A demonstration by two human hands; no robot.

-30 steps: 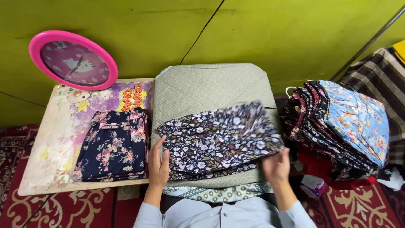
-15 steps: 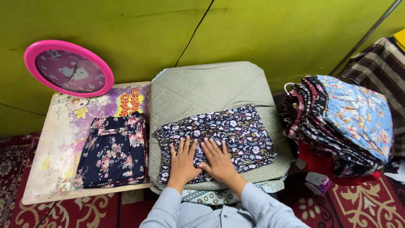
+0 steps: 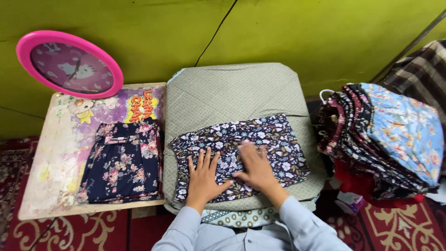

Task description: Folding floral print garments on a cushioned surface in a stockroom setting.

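Note:
A dark floral folded garment (image 3: 274,139) lies across the grey-green padded board (image 3: 232,90) in front of me. My left hand (image 3: 202,175) rests flat on its lower left part, fingers spread. Just to the right, my right hand (image 3: 256,166) presses flat on the middle of the same cloth. Neither hand grips anything. To the left, a folded navy floral garment (image 3: 121,162) lies on a low printed table (image 3: 55,158).
A pink round clock (image 3: 68,64) leans on the yellow-green wall behind the low table. At the right stands a stack of several folded floral garments (image 3: 385,135), a light blue one on top. Red patterned carpet (image 3: 395,227) covers the floor.
The dark floral garment was swung down onto the board and flattened. Both hands came onto it, and my right hand has since slid a little right and up.

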